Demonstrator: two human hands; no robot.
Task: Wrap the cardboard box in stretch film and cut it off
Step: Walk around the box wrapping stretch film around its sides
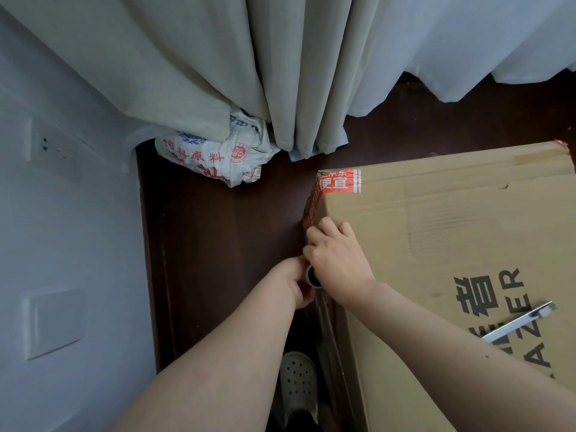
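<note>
A large brown cardboard box with black lettering and red tape on its near corner stands on the dark floor at the right. The stretch film roll is upright against the box's left edge; only its tube end shows between my hands. My left hand grips the roll from the left. My right hand lies over the box's top left edge with its fingers curled down over the edge, right above the roll. Clear film runs down the box's left side below my hands. A silver utility knife lies on the box top.
A crumpled white printed sack sits on the floor under the grey curtains. A wall with a socket and a switch is close on the left. My foot in a white clog is beside the box.
</note>
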